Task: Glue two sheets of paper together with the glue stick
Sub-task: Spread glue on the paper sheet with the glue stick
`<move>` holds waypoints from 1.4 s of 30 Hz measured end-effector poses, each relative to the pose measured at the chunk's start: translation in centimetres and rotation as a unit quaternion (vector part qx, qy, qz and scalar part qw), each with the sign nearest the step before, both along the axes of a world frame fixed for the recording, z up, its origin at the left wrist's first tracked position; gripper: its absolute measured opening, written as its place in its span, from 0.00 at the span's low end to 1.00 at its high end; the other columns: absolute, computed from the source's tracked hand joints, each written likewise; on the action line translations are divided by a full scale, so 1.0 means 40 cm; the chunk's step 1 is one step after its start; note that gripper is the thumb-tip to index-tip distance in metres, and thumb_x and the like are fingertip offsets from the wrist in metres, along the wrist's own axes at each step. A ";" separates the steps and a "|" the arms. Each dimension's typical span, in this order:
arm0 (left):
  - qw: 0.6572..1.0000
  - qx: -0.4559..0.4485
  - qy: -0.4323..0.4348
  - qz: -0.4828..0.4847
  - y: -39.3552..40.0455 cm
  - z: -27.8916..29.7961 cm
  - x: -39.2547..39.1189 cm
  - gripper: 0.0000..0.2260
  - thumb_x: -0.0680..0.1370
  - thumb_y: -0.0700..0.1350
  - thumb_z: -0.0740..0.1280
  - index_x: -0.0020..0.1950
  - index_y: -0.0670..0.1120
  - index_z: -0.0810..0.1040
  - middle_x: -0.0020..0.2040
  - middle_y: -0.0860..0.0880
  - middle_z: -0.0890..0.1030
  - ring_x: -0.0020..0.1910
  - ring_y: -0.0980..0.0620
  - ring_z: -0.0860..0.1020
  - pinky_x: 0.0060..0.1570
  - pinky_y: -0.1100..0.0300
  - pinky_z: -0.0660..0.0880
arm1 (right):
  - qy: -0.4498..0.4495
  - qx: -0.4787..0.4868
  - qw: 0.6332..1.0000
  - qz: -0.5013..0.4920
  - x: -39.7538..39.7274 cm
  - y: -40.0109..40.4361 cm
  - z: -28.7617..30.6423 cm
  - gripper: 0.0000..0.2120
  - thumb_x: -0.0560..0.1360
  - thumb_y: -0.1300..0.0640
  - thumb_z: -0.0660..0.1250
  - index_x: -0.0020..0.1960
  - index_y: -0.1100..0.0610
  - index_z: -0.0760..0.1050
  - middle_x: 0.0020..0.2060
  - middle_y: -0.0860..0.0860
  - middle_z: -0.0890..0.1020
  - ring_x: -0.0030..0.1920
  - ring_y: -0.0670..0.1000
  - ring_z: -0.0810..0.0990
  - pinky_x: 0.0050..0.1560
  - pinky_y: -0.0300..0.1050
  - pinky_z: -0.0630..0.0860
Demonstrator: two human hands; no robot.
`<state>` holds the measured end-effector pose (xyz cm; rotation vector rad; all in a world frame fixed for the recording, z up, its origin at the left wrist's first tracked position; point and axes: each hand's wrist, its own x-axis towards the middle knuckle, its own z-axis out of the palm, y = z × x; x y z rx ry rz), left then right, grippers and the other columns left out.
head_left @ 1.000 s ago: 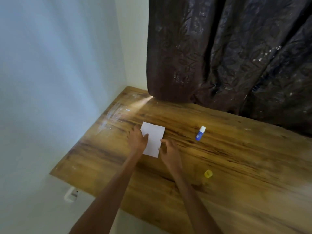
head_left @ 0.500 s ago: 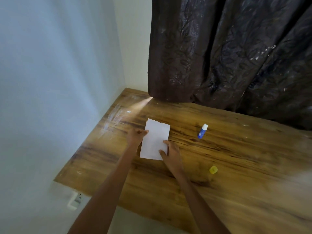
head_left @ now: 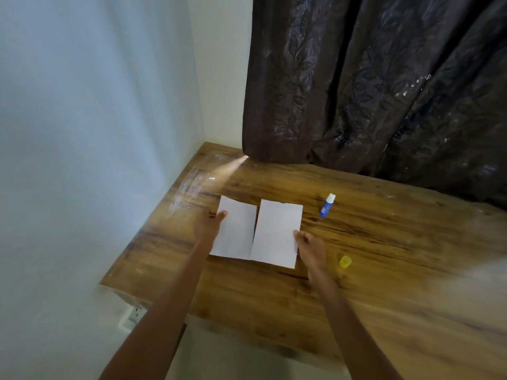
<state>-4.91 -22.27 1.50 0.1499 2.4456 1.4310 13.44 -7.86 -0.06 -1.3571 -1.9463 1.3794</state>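
Observation:
Two white paper sheets lie side by side on the wooden table (head_left: 384,256), their inner edges touching. My left hand (head_left: 210,227) grips the left sheet (head_left: 237,231) at its left edge, thumb on top. At the right sheet's (head_left: 277,237) right edge, my right hand (head_left: 308,246) pinches the paper. The blue glue stick (head_left: 327,205), its white tip bare, lies on the table to the right of the sheets. Its yellow cap (head_left: 345,261) sits apart, near my right wrist.
A dark patterned curtain (head_left: 384,91) hangs over the table's back edge. A pale wall (head_left: 96,133) runs along the table's left side, with a white power socket (head_left: 131,318) below the table's front left corner.
The single stack seen before has been split: my hands moved apart, and two sheets now lie side by side. The glue stick and cap have not moved.

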 end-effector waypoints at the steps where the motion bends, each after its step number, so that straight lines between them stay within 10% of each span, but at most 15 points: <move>1: 0.999 -0.034 0.034 -0.003 -0.005 0.000 -0.003 0.15 0.75 0.51 0.67 0.51 0.39 0.75 0.49 0.42 0.80 0.50 0.43 0.78 0.46 0.53 0.72 | -0.021 0.019 1.000 0.008 0.017 0.009 0.001 0.15 0.79 0.50 0.61 0.57 0.59 0.78 0.40 0.50 0.79 0.41 0.47 0.75 0.44 0.43 0.73; 13: 0.942 -0.233 0.232 -0.059 -0.008 -0.041 0.051 0.30 0.73 0.55 0.69 0.67 0.38 0.64 0.65 0.37 0.69 0.64 0.38 0.67 0.62 0.46 0.64 | -0.185 0.117 0.971 0.093 0.088 0.031 0.009 0.14 0.79 0.54 0.62 0.57 0.62 0.77 0.53 0.57 0.82 0.54 0.55 0.79 0.46 0.41 0.68; 19: 0.827 -0.232 0.279 -0.429 0.032 -0.051 0.133 0.35 0.74 0.62 0.64 0.75 0.52 0.55 0.78 0.46 0.44 0.76 0.45 0.39 0.70 0.40 0.33 | -0.085 0.151 0.985 0.021 0.116 0.050 0.022 0.12 0.77 0.54 0.64 0.59 0.58 0.74 0.54 0.55 0.80 0.54 0.54 0.79 0.48 0.45 0.75; 25: 0.773 -0.298 0.297 -0.474 0.074 -0.062 0.157 0.31 0.75 0.62 0.60 0.75 0.55 0.56 0.78 0.47 0.40 0.76 0.48 0.35 0.66 0.39 0.27 | 0.005 0.150 0.988 -0.045 0.100 0.183 0.047 0.18 0.77 0.61 0.64 0.65 0.60 0.67 0.59 0.57 0.73 0.60 0.56 0.74 0.60 0.50 0.74; 34: 0.800 -0.273 0.318 -0.429 0.097 -0.093 0.208 0.32 0.73 0.66 0.60 0.72 0.52 0.60 0.78 0.49 0.42 0.76 0.48 0.37 0.66 0.41 0.27 | -0.044 0.099 0.994 0.011 -0.054 0.283 -0.007 0.26 0.77 0.51 0.65 0.70 0.61 0.64 0.65 0.60 0.72 0.66 0.61 0.70 0.65 0.55 0.69; 42: 0.821 -0.276 0.342 -0.363 0.063 -0.105 0.171 0.27 0.76 0.64 0.56 0.72 0.54 0.61 0.78 0.49 0.44 0.76 0.48 0.38 0.67 0.40 0.27 | 0.130 0.082 0.988 0.012 -0.029 0.182 0.025 0.20 0.79 0.46 0.58 0.67 0.54 0.69 0.43 0.47 0.78 0.47 0.52 0.79 0.38 0.31 0.73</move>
